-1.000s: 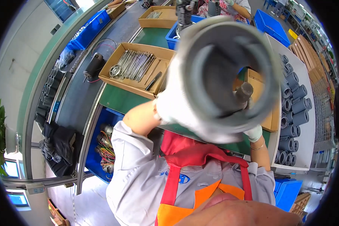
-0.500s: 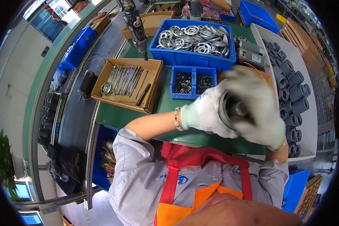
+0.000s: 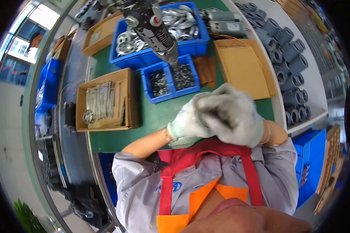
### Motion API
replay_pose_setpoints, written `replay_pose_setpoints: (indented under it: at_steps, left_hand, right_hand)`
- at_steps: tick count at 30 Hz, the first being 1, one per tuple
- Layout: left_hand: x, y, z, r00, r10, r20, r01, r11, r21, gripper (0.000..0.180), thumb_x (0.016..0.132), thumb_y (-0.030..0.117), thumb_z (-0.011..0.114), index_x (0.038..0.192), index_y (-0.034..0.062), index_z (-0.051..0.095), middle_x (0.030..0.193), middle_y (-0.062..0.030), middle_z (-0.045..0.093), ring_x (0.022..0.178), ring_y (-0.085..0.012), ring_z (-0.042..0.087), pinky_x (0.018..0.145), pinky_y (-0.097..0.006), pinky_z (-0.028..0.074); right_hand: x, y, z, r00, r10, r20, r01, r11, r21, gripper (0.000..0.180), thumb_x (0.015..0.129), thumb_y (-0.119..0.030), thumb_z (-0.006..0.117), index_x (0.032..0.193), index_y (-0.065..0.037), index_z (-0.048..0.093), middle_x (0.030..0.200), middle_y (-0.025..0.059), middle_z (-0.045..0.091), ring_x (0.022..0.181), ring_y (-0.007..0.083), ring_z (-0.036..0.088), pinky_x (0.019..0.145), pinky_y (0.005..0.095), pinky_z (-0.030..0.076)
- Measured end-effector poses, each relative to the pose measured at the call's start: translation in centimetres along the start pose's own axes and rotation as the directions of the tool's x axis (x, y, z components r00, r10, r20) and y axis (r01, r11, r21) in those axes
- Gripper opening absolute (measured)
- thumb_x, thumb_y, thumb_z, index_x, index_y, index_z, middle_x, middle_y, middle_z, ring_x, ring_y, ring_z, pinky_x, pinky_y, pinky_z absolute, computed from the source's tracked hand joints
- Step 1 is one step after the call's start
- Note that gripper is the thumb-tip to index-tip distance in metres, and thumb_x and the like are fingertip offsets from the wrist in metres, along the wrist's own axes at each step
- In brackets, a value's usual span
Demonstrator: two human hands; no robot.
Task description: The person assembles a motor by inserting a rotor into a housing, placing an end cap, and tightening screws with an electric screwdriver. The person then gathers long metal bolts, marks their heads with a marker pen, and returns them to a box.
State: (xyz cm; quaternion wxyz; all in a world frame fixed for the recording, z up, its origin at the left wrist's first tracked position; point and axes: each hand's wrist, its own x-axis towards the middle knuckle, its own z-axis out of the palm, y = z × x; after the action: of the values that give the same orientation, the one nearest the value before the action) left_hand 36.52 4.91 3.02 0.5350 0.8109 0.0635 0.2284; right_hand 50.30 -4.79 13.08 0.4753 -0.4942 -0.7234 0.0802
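My gloved hands are together in front of my chest, over the near edge of the green table. My left hand [image 3: 188, 119] is closed round a grey cylindrical motor housing [image 3: 202, 112], of which only a little shows between the gloves. My right hand [image 3: 241, 118] curls over the housing's other side, its fingers bent and slightly blurred. Whether a smaller part lies under those fingers is hidden. Beyond my left hand, a two-part blue bin [image 3: 170, 83] holds small dark metal pieces. A black-and-silver power driver [image 3: 155, 35] hangs above it, tip over the bin.
A cardboard box [image 3: 124, 101] of long metal rods stands at left. Behind is a large blue crate [image 3: 200, 44] of metal end covers. At right lie a cardboard tray [image 3: 243, 70], motors [image 3: 227, 27], and a white-sided bin [image 3: 319, 105] of grey housings.
My view has turned, so the table's contents sit differently. My hands have come closer together, and the housing's open end, visible before, is now mostly covered by the gloves.
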Motion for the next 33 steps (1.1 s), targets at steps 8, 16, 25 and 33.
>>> replay_pose_setpoints:
  at_steps: [8,16,25,33]
  left_hand:
    - [-1.5,-0.9,0.2,0.969,-0.246,-0.039,0.244,0.969,-0.047,0.103,0.05,0.026,0.09,0.135,-0.001,0.039,0.123,-0.0148,0.056,0.115,-0.0241,0.056,0.1,-0.035,0.043]
    - [-1.4,-2.2,1.2,0.986,-0.133,-0.102,0.116,0.982,-0.151,0.101,0.048,0.024,0.091,0.132,-0.0022,0.042,0.121,-0.0152,0.057,0.112,-0.0267,0.057,0.099,-0.038,0.044]
    - [-7.8,-7.4,2.9,0.981,-0.116,-0.158,0.051,0.929,-0.366,0.134,0.048,0.034,0.095,0.15,0.0031,0.014,0.151,-0.022,0.029,0.139,-0.0335,0.031,0.114,-0.045,0.025]
    - [-9.0,-10.6,6.7,0.848,-0.482,-0.222,0.439,0.872,-0.216,0.088,0.067,0.02,0.083,0.138,-0.0021,0.038,0.137,-0.0238,0.048,0.122,-0.0372,0.052,0.102,-0.041,0.042]
  right_hand:
    - [2.9,3.1,-6.0,0.958,0.279,0.063,-0.284,0.898,0.336,0.034,0.086,-0.019,0.064,0.117,-0.006,0.058,0.098,0.0086,0.063,0.081,0.0205,0.063,0.069,0.0324,0.052]
    - [-0.9,23.7,-1.4,0.761,0.471,-0.446,-0.338,0.875,0.348,0.017,0.095,-0.015,0.058,0.105,0.0,0.06,0.086,0.0021,0.062,0.071,0.0071,0.055,0.064,0.0224,0.047]
    - [-2.9,27.3,2.3,0.791,0.532,-0.302,-0.465,0.843,0.27,0.04,0.093,-0.022,0.062,0.124,0.0,0.05,0.105,0.0113,0.059,0.088,0.0126,0.057,0.077,0.0275,0.049]
    - [-9.4,13.0,0.3,0.867,0.277,0.414,-0.483,0.668,0.565,0.094,0.07,-0.01,0.081,0.147,-0.001,0.027,0.142,0.017,0.045,0.128,0.0253,0.048,0.106,0.0355,0.039]
